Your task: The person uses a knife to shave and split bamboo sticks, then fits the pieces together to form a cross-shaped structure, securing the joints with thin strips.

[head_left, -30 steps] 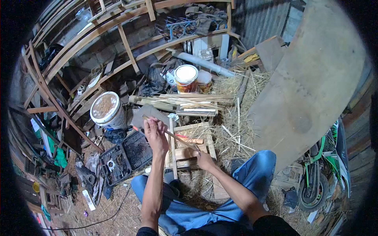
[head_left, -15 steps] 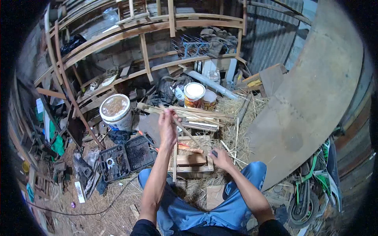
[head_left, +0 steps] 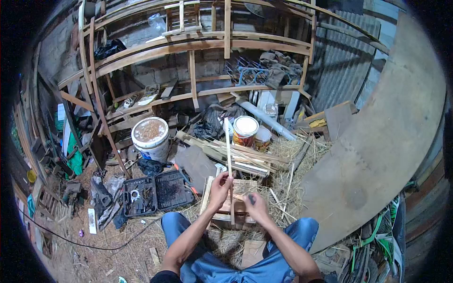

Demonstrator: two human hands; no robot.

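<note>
A thin pale wooden strip (head_left: 229, 146) stands nearly upright in view, and my left hand (head_left: 220, 189) is closed round its lower part. My right hand (head_left: 257, 207) is closed on a small dark object (head_left: 251, 200), too small to make out, close to the right side of the strip. Beneath both hands is a low wooden box frame (head_left: 205, 195) with wood blocks inside, partly hidden by the hands. Just beyond it lies a pile of thin wooden strips (head_left: 255, 158).
An open black tool case (head_left: 174, 189) lies at the left, below a white bucket (head_left: 150, 137). Paint cans (head_left: 245, 129) stand ahead. A large board (head_left: 373, 141) leans at the right, with a green and white motorcycle (head_left: 377, 231) beneath. Wooden racks (head_left: 155, 46) line the back.
The view has shifted, so the surroundings sit lower and slightly right. My left hand has come down nearer my right hand, and the strip has swung from slanting to nearly upright.
</note>
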